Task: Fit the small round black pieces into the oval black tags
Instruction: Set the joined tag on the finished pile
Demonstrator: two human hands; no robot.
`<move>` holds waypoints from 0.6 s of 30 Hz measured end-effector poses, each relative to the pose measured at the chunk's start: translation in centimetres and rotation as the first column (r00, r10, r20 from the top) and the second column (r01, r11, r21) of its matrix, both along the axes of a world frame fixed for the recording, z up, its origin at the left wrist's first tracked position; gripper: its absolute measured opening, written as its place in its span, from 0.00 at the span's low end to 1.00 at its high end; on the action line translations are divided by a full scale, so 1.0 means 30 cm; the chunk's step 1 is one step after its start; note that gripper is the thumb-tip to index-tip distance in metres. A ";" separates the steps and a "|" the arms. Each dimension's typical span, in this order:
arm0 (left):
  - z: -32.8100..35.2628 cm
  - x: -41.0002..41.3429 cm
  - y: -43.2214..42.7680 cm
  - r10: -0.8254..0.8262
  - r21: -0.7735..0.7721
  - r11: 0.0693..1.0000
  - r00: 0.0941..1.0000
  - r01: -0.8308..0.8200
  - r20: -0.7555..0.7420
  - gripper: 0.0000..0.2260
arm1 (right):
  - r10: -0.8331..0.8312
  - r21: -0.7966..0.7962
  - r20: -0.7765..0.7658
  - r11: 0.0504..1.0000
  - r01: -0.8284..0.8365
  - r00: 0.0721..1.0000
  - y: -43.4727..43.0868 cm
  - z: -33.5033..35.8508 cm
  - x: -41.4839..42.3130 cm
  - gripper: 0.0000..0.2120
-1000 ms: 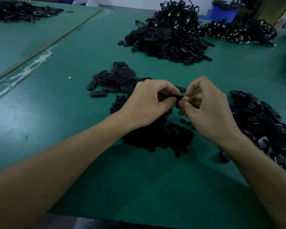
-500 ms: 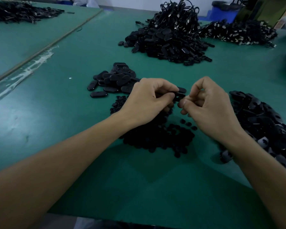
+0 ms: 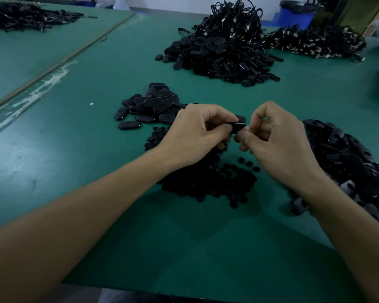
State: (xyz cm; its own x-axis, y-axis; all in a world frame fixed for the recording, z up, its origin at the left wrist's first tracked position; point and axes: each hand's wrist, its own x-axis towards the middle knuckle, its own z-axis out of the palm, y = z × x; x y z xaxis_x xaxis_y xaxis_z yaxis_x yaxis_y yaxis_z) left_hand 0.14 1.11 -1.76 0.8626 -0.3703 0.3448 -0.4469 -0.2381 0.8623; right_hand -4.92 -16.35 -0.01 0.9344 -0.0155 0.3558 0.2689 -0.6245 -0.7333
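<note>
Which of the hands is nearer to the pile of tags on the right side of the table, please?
Right. The right hand is just left of that pile of tags, its wrist alongside it; the left hand is farther left, over the round pieces.

A: Counts?

B: Two hands: left hand (image 3: 197,136), right hand (image 3: 278,138). One oval tag (image 3: 238,126) pinched between them.

A: Heaps on the green table (image 3: 184,248)?

B: Six. One heap of round pieces (image 3: 208,182) under the hands, too many to count. Three loose round ones (image 3: 248,164) just beside it. One small heap of oval tags (image 3: 150,108) beyond the left hand, roughly twenty, two lying apart at its near edge. One large heap of open tags (image 3: 348,162) on the right. One tall heap with cords (image 3: 223,47) further back. One heap with metal ends (image 3: 315,41) at back right. One heap (image 3: 26,15) at far left.

A: Anything else?

B: One blue bin (image 3: 298,15).
</note>
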 end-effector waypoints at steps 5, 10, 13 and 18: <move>-0.002 -0.001 0.002 -0.023 0.031 0.999 1.000 0.022 0.009 0.07 | 0.015 -0.074 -0.009 0.997 -0.015 1.000 -0.003 0.007 -0.004 0.15; 0.001 -0.002 -0.003 -0.035 -0.057 0.998 0.997 0.031 -0.076 0.07 | 0.002 -0.043 -0.037 0.999 -0.004 0.999 -0.003 0.015 -0.007 0.15; 0.001 0.004 0.001 -0.033 -0.120 0.993 0.988 0.015 -0.153 0.07 | -0.013 0.033 -0.051 0.999 0.014 0.999 -0.007 0.017 -0.007 0.15; 0.005 0.003 0.008 -0.071 -0.221 0.975 0.969 0.018 -0.238 0.07 | -0.024 0.056 -0.041 0.998 0.026 0.999 -0.012 0.014 -0.006 0.14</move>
State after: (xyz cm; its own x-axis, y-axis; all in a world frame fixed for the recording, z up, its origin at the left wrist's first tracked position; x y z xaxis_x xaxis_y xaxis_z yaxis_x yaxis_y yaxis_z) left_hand 0.21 1.34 -1.62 0.9144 -0.3502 0.2030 -0.2236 -0.0190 0.9745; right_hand -5.11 -16.70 0.41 0.9470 -0.0581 0.3160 0.2234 -0.5880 -0.7774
